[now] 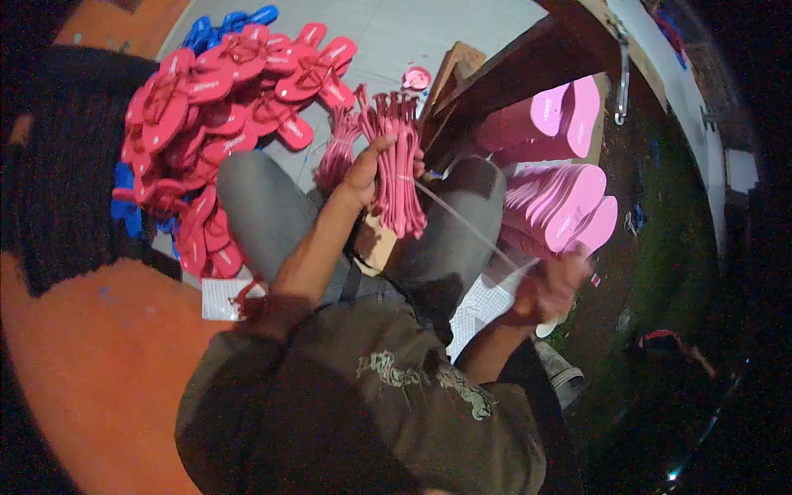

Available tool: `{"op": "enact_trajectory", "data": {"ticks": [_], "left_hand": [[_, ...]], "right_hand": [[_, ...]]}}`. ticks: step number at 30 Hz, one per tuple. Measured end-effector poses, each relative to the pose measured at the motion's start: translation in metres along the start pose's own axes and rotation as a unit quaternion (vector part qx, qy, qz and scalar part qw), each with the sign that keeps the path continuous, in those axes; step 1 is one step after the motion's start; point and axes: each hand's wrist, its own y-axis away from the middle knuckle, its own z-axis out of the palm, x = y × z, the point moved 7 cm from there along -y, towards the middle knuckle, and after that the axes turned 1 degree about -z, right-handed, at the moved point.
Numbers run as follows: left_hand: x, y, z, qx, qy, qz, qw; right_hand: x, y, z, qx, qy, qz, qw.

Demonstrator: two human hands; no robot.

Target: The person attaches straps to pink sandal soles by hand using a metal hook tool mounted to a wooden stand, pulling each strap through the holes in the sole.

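My left hand [363, 175] is closed round a bundle of pink flip-flop straps [398, 186], held upright above my lap. A thin pale band crosses the bundle's middle. From the bundle a pale string [466, 216] runs taut down and right to my right hand [554, 285]. That hand is closed at the string's end and partly blurred. A second tied bundle of pink straps [337, 153] lies just left of and beyond the held one.
Finished red-pink flip-flops [210, 91] lie heaped at left, with blue ones [227, 26] behind. Stacked pink soles [569, 210] stand at right beside a wooden beam [520, 62]. A small pink round item [417, 78] lies beyond the straps. A white checked sheet [221, 299] is at lower left.
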Motion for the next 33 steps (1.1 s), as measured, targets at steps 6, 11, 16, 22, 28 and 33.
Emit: {"op": "enact_trajectory", "data": {"ticks": [6,11,16,22,28,33], "left_hand": [[0.023,0.004,-0.01,0.039,-0.001,0.066,0.997],[0.033,0.012,-0.029,0.15,0.012,0.12,0.981],[0.056,0.021,-0.051,0.21,0.036,0.216,0.953],[0.03,0.027,-0.042,0.253,0.0,0.17,0.952],[0.045,0.019,-0.075,0.314,-0.29,0.144,0.892],[0.087,-0.062,-0.144,0.328,-0.582,0.215,0.713]], "right_hand": [[-0.058,0.037,-0.065,-0.012,-0.069,0.355,0.932],[0.001,0.178,-0.067,0.123,0.079,0.61,0.779],[-0.081,0.38,-0.167,0.264,0.359,0.67,0.594],[-0.067,0.514,-0.052,0.024,0.363,0.828,0.427],[0.037,0.316,-0.018,0.149,0.308,0.638,0.69],[0.036,0.12,0.019,0.258,0.207,0.461,0.824]]}}
